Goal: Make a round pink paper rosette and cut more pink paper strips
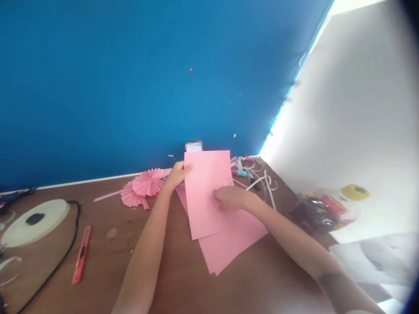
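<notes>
A pink sheet of paper [206, 179] is tilted up in front of me. My left hand [176, 173] is closed on its upper left edge, with the thumb lying on the front. My right hand [233, 197] is across the sheet's right side, its fingers drawn together against the paper; part of the right edge is hidden behind it. Beneath and behind the raised sheet, more pink sheets [225, 253] lie overlapping at angles on the brown table [183, 288].
Pleated pink paper fans [149, 183] lie at the left by the blue wall [131, 78]. Farther left are a red box cutter [81, 255], a black cable [73, 235] and a round white disc [42, 229]. White strips [268, 187] tangle at the right, near a plastic bag [321, 213].
</notes>
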The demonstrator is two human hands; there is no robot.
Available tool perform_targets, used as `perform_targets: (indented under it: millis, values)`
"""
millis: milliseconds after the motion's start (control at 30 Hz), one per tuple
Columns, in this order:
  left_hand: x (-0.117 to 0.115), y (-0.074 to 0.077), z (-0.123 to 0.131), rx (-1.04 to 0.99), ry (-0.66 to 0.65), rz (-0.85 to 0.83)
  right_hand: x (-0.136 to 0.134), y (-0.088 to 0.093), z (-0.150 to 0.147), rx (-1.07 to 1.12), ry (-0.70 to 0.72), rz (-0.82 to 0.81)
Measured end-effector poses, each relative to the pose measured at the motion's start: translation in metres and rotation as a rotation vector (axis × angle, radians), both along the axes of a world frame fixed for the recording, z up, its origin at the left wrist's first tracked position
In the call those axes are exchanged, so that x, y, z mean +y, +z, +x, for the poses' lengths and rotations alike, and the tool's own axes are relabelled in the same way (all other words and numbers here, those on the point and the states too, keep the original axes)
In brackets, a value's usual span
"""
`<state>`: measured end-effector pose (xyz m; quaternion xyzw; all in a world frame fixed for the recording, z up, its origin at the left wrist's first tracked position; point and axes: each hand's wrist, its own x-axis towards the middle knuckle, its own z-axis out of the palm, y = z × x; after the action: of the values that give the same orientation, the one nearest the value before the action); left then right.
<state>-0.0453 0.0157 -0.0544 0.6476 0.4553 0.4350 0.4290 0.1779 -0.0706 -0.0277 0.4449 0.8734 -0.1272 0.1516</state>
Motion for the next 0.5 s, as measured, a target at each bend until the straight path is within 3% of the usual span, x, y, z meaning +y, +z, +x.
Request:
perform_targets:
  millis: [300, 500]
  values:
    - [0.002, -0.001, -0.002, 0.028, 0.009, -0.021, -0.006, -0.008, -0.011, -0.123, -0.024, 0.032]
    - [0.003, -0.003, -0.004, 0.047, -0.058, -0.017, -0.009, -0.014, -0.017, -0.136, -0.025, 0.052]
